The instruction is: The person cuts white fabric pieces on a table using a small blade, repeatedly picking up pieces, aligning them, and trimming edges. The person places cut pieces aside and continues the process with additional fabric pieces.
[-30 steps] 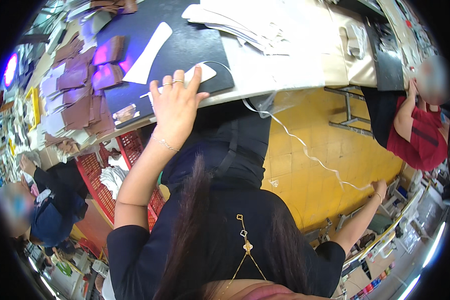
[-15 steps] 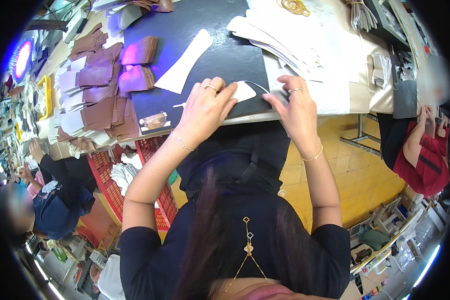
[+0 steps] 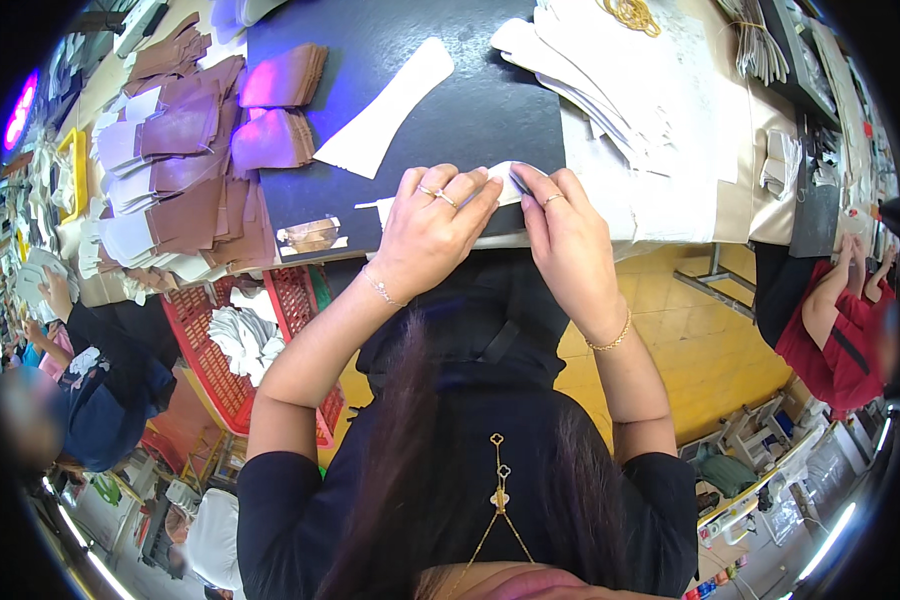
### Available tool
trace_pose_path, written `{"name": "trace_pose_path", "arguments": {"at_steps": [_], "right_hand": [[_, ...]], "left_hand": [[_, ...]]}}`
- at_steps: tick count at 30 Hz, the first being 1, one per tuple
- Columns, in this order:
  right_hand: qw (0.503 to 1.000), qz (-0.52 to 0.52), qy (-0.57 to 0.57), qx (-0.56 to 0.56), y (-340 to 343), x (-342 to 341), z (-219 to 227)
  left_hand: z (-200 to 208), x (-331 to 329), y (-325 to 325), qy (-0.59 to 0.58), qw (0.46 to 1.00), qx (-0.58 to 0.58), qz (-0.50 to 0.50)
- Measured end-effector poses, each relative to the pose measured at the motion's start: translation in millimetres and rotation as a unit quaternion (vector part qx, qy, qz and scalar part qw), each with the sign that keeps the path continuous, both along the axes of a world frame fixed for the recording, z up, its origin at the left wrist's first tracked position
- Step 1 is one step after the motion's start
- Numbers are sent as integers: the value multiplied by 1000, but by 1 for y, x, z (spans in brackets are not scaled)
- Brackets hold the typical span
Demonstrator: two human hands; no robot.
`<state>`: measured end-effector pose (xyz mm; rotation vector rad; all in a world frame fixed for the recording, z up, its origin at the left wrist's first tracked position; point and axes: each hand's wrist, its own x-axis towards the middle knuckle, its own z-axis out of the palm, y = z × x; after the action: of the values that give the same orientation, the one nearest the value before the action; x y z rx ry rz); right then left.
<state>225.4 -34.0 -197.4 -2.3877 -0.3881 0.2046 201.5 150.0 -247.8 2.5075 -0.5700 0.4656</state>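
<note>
A small white piece of flat material (image 3: 503,180) lies at the near edge of the black work mat (image 3: 450,110), mostly covered by my fingers. My left hand (image 3: 435,220) presses and grips it from the left, fingers bent together. At its right end, my right hand (image 3: 573,235) pinches the edge between thumb and fingers. A narrow pale end (image 3: 368,205) pokes out left of my left hand. Beyond my hands, a longer white cut piece (image 3: 390,108) rests flat on the mat.
Brown and white cut pieces (image 3: 180,170) are heaped at the left, beside two brown stacks (image 3: 275,140). White pieces (image 3: 580,90) fan out at the right, near yellow rubber bands (image 3: 632,14). A red crate (image 3: 220,350) stands below the table. Other people sit at both sides.
My right hand has moved left and in, from holding a thin curved strip off the piece to pinching at the piece's edge. My left hand stays on it.
</note>
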Motion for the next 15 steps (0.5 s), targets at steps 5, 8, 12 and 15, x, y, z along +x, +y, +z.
{"name": "trace_pose_path", "arguments": {"at_steps": [5, 8, 12, 15], "right_hand": [[998, -5, -31, -61, 7, 0, 3], [996, -6, -44, -73, 9, 0, 5], [995, -5, -43, -87, 10, -1, 4], [991, 8, -65, -113, 11, -2, 3]], "left_hand": [[-2, -1, -1, -8, 1000, 0, 1], [-2, -1, -1, -8, 1000, -1, 2], [-2, -1, -1, -3, 1000, 0, 0], [-1, 0, 0, -10, 1000, 6, -5]]}}
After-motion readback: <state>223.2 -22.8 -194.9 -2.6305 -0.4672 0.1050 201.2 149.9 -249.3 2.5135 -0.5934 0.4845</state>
